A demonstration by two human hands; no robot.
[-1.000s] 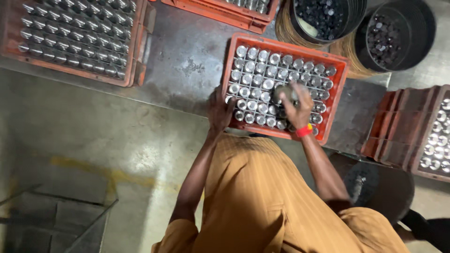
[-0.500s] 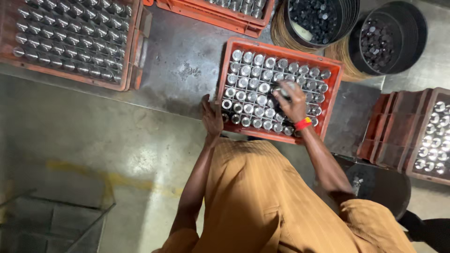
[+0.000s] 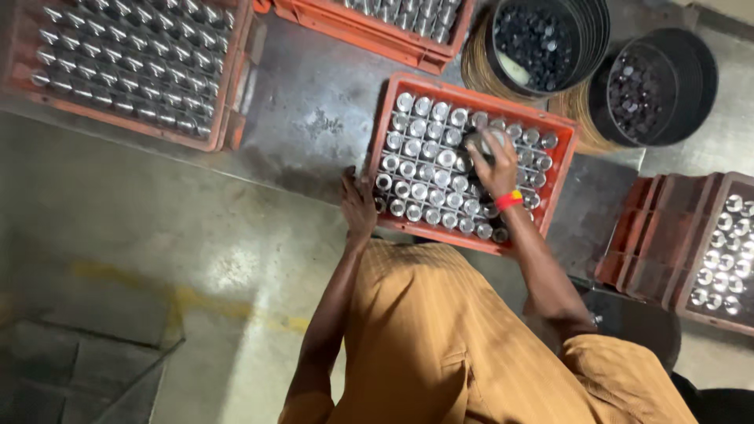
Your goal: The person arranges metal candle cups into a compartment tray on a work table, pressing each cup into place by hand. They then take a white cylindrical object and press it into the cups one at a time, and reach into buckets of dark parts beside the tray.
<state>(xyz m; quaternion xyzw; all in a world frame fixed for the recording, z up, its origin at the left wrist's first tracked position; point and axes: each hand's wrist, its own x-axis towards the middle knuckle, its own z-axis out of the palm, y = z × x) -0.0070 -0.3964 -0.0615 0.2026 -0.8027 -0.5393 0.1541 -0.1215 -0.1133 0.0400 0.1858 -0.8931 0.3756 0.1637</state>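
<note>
The right hand (image 3: 493,161) is closed around a metal can (image 3: 481,141) over the red crate (image 3: 562,169), while the left hand (image 3: 358,206) grips the crate's near-left corner.

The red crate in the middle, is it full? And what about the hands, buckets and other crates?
Middle red crate: nearly full of shiny metal cylinders.
Left hand: gripping the crate's near corner.
Right hand: on a cylinder.
Far-left crate: full.
Two black buckets: hold small dark pieces.

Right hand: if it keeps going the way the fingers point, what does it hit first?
The right hand sits over the red crate, fingers pointing toward its far rim. It would likely meet the metal cans in the far rows first; depth is unclear.
</note>
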